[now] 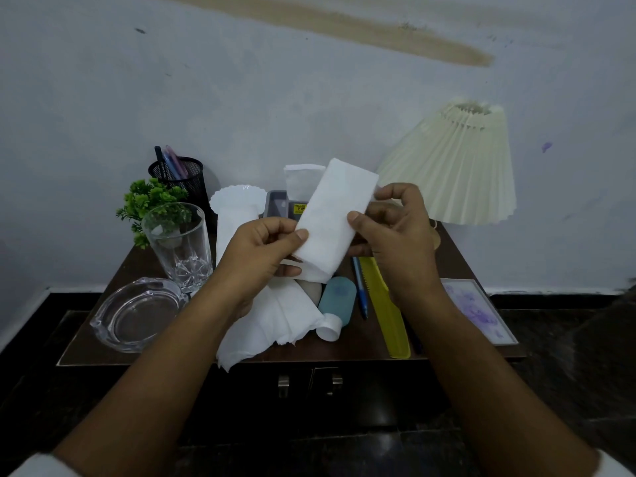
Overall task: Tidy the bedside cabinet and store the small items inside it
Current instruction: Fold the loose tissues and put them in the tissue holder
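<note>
A folded white tissue (335, 215) is held up above the dark bedside cabinet (364, 349). My left hand (265, 249) pinches its lower left edge and my right hand (392, 228) pinches its right edge. Below them more loose white tissue (272, 321) lies crumpled on the cabinet top. Next to it lie a blue bottle with a white cap (335, 306), a blue pen (359, 287) and a yellow comb (387, 309). The cabinet's two doors with metal handles (309, 383) are closed.
On the left stand a tall glass (179, 246), a glass ashtray (137, 313), a small green plant (148, 204) and a black mesh pen holder (180, 177). A grey tissue box (277, 203) sits at the back. A pleated lamp (457, 166) and a framed picture (478, 309) are on the right.
</note>
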